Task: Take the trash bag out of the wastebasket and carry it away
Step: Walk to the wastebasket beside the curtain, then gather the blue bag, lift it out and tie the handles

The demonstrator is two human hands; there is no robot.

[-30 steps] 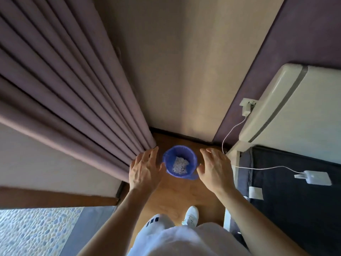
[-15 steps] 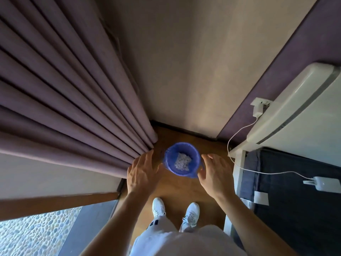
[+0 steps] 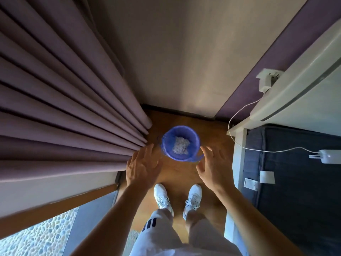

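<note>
A small round wastebasket (image 3: 167,145) stands on the wooden floor in the corner, lined with a blue trash bag (image 3: 193,143) folded over its rim. Crumpled white paper (image 3: 181,145) lies at the bottom of the bag. My left hand (image 3: 142,164) hovers to the left of the basket, fingers spread, palm down. My right hand (image 3: 214,166) hovers to its right, fingers apart, near a loose flap of the bag. Neither hand touches the bag.
Purple curtains (image 3: 64,100) hang close on the left. A bed with a dark mattress (image 3: 295,182) and white headboard (image 3: 299,89) stands at the right, with a white charger cable (image 3: 267,150) running to a wall socket (image 3: 267,78). My white shoes (image 3: 162,196) stand on the floor (image 3: 177,174).
The view has tilted down and both shoes now show. Both hands have lowered a little beside the basket and stay apart from it.
</note>
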